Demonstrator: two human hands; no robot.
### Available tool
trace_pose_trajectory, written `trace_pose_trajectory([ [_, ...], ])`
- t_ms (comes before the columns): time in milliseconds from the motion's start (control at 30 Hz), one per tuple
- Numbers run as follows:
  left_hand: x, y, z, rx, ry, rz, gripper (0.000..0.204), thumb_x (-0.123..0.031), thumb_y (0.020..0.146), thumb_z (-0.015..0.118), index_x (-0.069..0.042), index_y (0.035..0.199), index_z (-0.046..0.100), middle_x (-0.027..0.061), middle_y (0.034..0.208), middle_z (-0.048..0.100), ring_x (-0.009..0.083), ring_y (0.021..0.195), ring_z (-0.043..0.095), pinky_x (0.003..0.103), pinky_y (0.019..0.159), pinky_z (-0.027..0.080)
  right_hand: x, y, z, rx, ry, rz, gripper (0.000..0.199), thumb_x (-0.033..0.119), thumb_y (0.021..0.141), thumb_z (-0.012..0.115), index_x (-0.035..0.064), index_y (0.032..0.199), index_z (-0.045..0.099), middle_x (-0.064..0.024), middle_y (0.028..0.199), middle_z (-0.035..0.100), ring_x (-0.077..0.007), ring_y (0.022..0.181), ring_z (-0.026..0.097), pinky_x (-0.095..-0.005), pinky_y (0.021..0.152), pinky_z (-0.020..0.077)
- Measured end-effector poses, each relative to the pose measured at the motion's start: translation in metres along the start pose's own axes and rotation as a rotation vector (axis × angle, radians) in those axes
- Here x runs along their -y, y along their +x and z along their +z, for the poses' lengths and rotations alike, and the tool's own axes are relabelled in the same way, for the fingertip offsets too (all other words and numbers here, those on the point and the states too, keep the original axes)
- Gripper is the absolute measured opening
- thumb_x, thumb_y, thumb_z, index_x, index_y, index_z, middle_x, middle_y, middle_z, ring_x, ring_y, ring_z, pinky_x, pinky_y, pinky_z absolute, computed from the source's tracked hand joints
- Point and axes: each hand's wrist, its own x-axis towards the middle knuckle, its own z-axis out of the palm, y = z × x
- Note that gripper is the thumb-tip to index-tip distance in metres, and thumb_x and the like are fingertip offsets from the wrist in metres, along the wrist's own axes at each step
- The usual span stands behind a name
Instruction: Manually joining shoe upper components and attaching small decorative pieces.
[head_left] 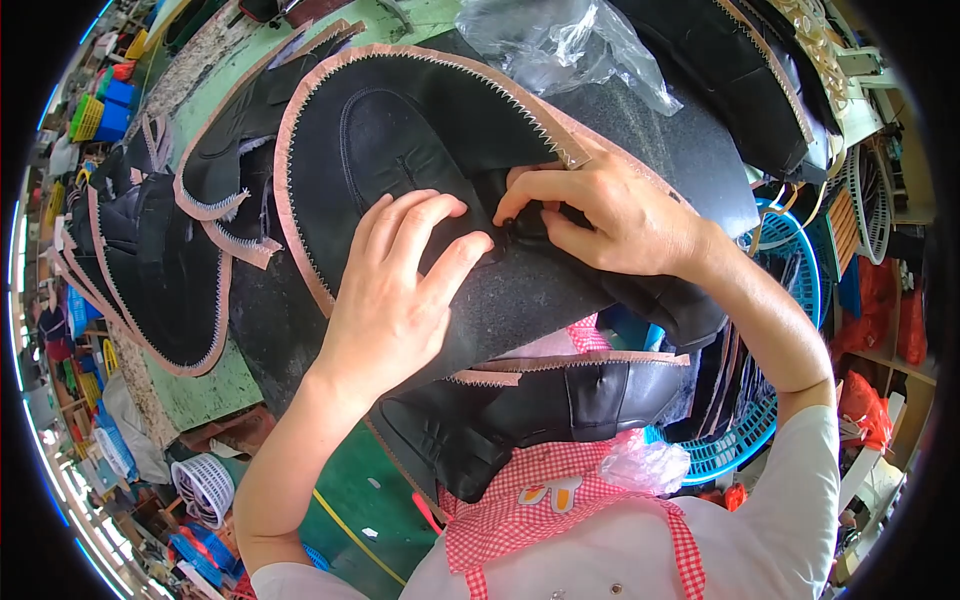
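Pale shirt (545, 572) nearest, the left hand (398, 270), thumb spread from fingers, should hold the black leather upper (388, 145) flat on the dark slab (525, 305) so the right hand (605, 210), curled close by, its pinch impossible to tell, works without puckering it.

Gap between left hand (395, 285) and right hand (615, 215) is tight at the fingertips, widens nearward over bare black slab (500, 325). Obstacles: clear plastic bag (570, 45) far side, piled shoe uppers (165, 275) left, blue basket (728, 458) near right.
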Motion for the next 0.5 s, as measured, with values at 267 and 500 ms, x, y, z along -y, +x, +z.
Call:
trace_pose_trajectory([
  [267, 0.017, -0.008, 0.007, -0.097, -0.076, 0.049, 0.05, 0.002, 0.066, 0.079, -0.012, 0.114, 0.072, 0.0079, 0.13, 0.065, 0.0322, 0.128, 0.062, 0.051, 0.114, 0.048, -0.001, -0.002, 0.002, -0.012, 0.075, 0.032, 0.025, -0.003, 0.08, 0.06, 0.0039, 0.102, 0.071, -0.0165, 0.101, 0.071, -0.0365, 0.096, 0.068, -0.0458, 0.09, 0.0538],
  [500, 0.016, -0.007, 0.012, -0.165, -0.066, 0.037, 0.047, 0.002, 0.067, 0.08, -0.014, 0.112, 0.077, 0.0062, 0.128, 0.07, 0.0296, 0.127, 0.065, 0.049, 0.111, 0.051, 0.004, -0.009, 0.001, 0.034, 0.036, 0.017, 0.036, 0.008, 0.079, 0.076, 0.0048, 0.114, 0.068, -0.0146, 0.112, 0.07, -0.0362, 0.109, 0.065, -0.0466, 0.101, 0.049],
])
